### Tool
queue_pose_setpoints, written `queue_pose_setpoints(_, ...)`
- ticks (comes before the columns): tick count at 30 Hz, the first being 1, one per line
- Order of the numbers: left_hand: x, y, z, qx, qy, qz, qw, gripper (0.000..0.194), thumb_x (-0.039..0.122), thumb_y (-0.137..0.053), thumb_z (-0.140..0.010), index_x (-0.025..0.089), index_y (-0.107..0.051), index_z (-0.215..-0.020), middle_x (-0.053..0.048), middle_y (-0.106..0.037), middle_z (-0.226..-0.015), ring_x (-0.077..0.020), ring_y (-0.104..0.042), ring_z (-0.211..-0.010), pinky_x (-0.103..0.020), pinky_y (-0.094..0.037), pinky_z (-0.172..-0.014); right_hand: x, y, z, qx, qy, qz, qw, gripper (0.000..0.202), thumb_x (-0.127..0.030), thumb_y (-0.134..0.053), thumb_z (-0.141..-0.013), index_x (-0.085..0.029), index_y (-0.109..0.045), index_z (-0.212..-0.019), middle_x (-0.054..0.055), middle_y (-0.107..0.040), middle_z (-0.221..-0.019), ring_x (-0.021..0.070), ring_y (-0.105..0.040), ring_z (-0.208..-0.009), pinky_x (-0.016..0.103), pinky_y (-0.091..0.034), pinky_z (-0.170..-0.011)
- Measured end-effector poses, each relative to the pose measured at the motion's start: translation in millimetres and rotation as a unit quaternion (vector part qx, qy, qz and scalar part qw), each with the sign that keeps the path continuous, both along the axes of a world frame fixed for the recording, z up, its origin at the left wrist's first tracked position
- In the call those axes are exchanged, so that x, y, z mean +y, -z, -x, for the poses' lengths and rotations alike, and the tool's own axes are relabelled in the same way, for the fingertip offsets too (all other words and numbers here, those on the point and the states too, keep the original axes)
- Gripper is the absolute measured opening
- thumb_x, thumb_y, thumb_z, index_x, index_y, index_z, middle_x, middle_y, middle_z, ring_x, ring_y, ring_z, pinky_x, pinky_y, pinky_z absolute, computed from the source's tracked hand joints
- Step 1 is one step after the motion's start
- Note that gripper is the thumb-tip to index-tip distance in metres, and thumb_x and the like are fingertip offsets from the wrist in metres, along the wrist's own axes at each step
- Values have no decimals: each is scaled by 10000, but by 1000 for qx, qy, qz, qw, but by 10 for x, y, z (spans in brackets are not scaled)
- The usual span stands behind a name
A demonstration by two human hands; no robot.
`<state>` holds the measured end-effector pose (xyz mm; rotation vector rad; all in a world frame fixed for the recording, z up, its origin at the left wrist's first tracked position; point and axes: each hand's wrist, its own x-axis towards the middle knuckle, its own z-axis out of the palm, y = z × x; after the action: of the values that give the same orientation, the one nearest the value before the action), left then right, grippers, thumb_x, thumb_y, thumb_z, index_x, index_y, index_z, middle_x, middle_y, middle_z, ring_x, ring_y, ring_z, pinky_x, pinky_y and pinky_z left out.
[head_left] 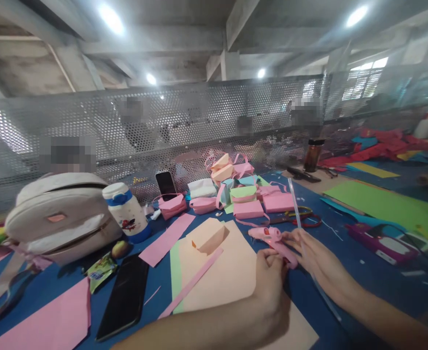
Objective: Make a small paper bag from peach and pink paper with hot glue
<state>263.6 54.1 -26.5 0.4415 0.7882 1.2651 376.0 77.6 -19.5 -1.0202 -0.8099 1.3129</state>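
A pink hot glue gun is in my left hand, whose fingers wrap its handle above the peach paper sheets. My right hand is closed around a long clear glue stick, beside the rear of the gun. The stick slants past the fingers, its lower part running down toward the blue table. Left of the gun, a folded peach paper piece rests on the sheets. A narrow pink paper strip lies across them.
Small folded paper bags cluster at the back, near scissors. On the left are a backpack, a bottle and a black phone. Green paper and a purple device lie right. A perforated metal partition stands behind.
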Motion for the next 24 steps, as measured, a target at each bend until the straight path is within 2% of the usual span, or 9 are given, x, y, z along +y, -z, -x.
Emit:
queue_pose_setpoints(5,161,70,-56,27,-15,-16,999,426,274,-896,-522,174,-520,-697,18,-599,-554,-127,-587,-578,-247,-466,-651,-2,34,52,20,36,-10,999,431,-594,-778,-643,-230,-551,-692,26,-695,-825,270,-674,-924,363,-580,-764)
queue_pose_setpoints(9,204,92,-39,34,-19,-40,998,480,343,-924,-493,174,-513,-676,58,-540,-506,-93,-522,-509,-215,-410,-572,-58,22,127,35,46,-43,997,324,-518,-688,-783,-239,-542,-705,16,-669,-815,247,-662,-918,354,-574,-817)
queue_pose_setpoints(13,222,73,11,40,-18,-57,997,480,379,-927,-492,162,-541,-678,20,-610,-573,-106,-564,-557,-217,-417,-598,-136,-53,240,71,27,-75,994,285,-481,-633,-856,-245,-549,-720,17,-631,-817,237,-631,-939,341,-571,-829)
queue_pose_setpoints(16,264,-16,110,54,-7,-69,996,465,352,-943,-460,148,-568,-645,21,-591,-527,-102,-546,-514,-220,-405,-575,-179,-130,302,88,39,-88,991,288,-478,-611,-880,-246,-552,-718,17,-594,-820,226,-607,-937,346,-562,-864)
queue_pose_setpoints(19,320,-178,283,62,-3,-85,994,449,330,-945,-455,142,-592,-658,10,-609,-543,-103,-552,-515,-222,-416,-580,-213,-218,295,72,65,-101,990,276,-479,-658,-851,-233,-605,-740,15,-574,-830,199,-588,-912,306,-548,-866)
queue_pose_setpoints(21,353,-298,429,64,-14,-99,993,452,325,-943,-458,144,-608,-703,-2,-645,-617,-108,-580,-565,-222,-442,-616,-233,-283,232,28,51,-98,993,251,-478,-693,-823,-234,-682,-880,10,-559,-800,166,-568,-778,251,-550,-708)
queue_pose_setpoints(23,380,-398,583,67,-27,-109,991,454,339,-938,-476,147,-615,-731,1,-653,-655,-101,-590,-600,-218,-461,-655,-246,-346,122,-42,21,-94,994,365,-478,-695,-822,-263,-684,-1116,-5,-532,-760,124,-490,-610,208,-475,-518)
queue_pose_setpoints(24,392,-434,657,69,-30,-110,991,453,346,-935,-486,145,-619,-743,1,-655,-664,-97,-593,-606,-217,-468,-664,-248,-374,53,-85,10,-93,992,438,-480,-687,-828,-286,-650,-1219,-9,-530,-767,111,-456,-567,201,-439,-476)
